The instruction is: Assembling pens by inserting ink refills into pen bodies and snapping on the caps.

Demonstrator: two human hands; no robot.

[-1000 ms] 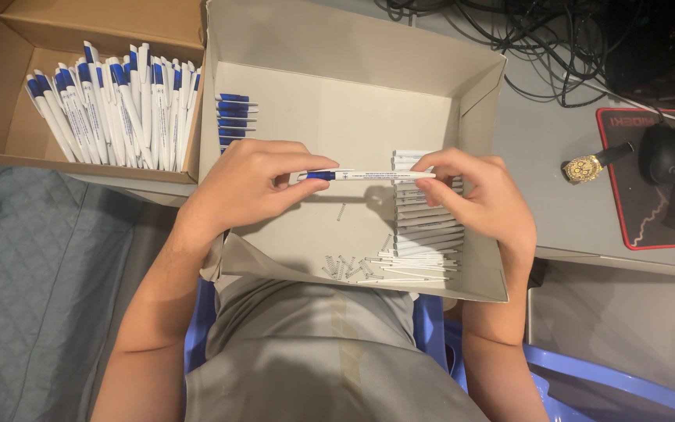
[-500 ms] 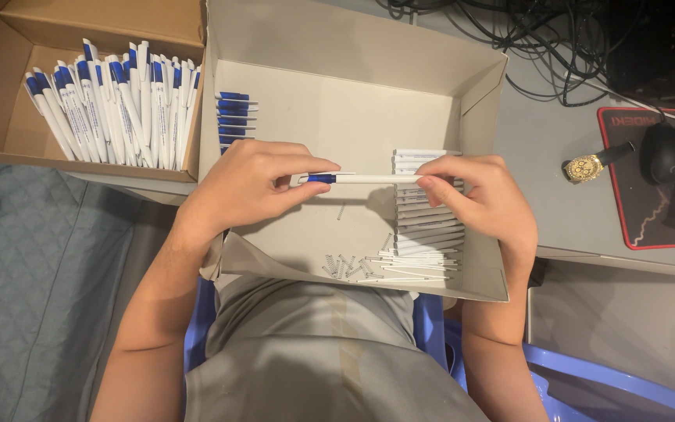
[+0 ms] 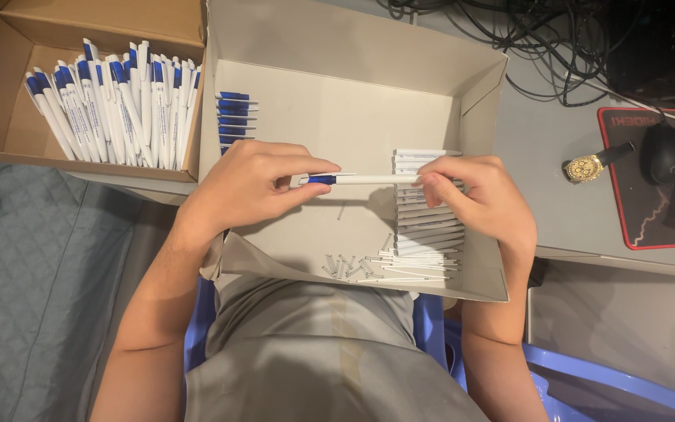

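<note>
Both hands hold one white pen with a blue end [image 3: 365, 179] level over the open white box [image 3: 353, 101] on my lap. My left hand [image 3: 255, 184] pinches the blue end. My right hand [image 3: 478, 195] grips the white barrel end. Under my right hand lies a stack of white pen barrels [image 3: 425, 227]. Several blue pen parts [image 3: 234, 117] lie in a row at the box's left wall. Small metal springs and thin refills [image 3: 369, 268] are scattered along the box's near edge.
A brown cardboard box [image 3: 9, 101] at the left holds several finished white and blue pens [image 3: 115, 101]. On the grey desk to the right are a gold wristwatch [image 3: 587, 166], a black mouse [image 3: 663, 152] on a red-edged pad, and tangled black cables [image 3: 556, 39].
The hands stayed over the box with the pen between them. The blue end now sits closer against the white barrel, and the left fingers have shifted slightly on it.
</note>
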